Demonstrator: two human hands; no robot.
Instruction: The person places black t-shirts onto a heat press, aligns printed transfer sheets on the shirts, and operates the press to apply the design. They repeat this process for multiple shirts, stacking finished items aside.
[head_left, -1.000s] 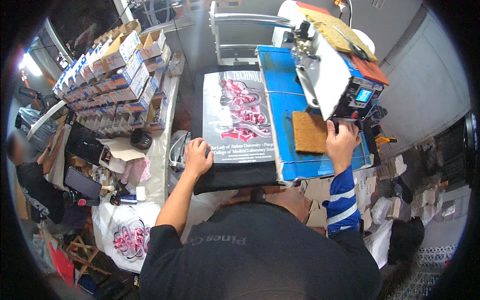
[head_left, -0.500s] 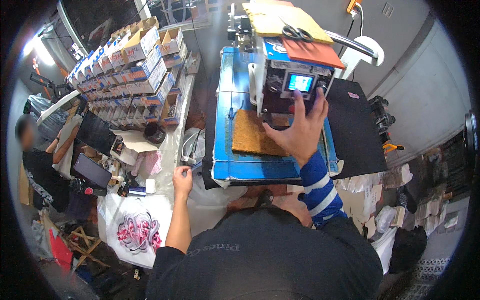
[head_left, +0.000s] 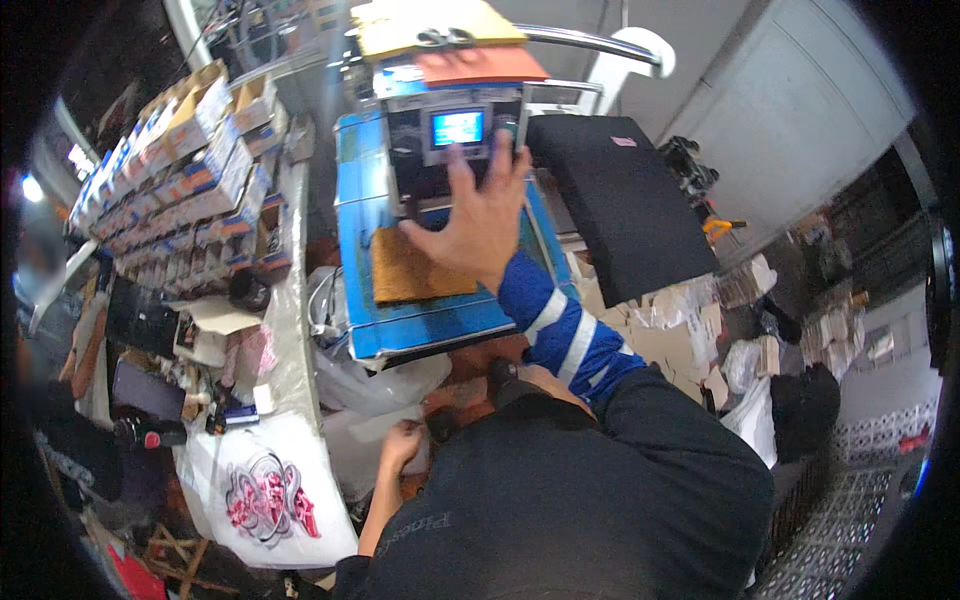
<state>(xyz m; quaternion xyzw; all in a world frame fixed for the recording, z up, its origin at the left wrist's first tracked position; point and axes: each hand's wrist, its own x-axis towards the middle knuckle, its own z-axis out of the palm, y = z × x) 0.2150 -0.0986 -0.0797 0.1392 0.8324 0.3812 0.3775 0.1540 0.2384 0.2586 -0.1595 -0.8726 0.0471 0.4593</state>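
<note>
My right hand [head_left: 478, 225], in a blue sleeve with white stripes, reaches up to a machine's control box [head_left: 405, 165]. Its fingers are spread over the lower front, just under the lit screen [head_left: 458, 128] and by a dark knob on the right. Whether the fingertips press the panel cannot be made out. A flat blue board [head_left: 425, 327] lies below the box, with a tan pad [head_left: 400, 275] on top, partly behind my wrist. Low beside my body hangs my left hand [head_left: 404, 443], slightly blurred, its fingers curled in with nothing visible in them.
A black padded board [head_left: 620, 220] extends right of the blue one. Scissors [head_left: 445, 38] lie on the yellow and orange pads atop the box. Stacked cardboard bins [head_left: 215, 185] and a white printed sheet [head_left: 330, 490] are left. Another person [head_left: 75, 435] works at far left.
The view has swung right. My right hand remains at the panel, with fingers more outstretched. My left hand has dropped toward my body. A wider gap shows between the blue and black boards.
</note>
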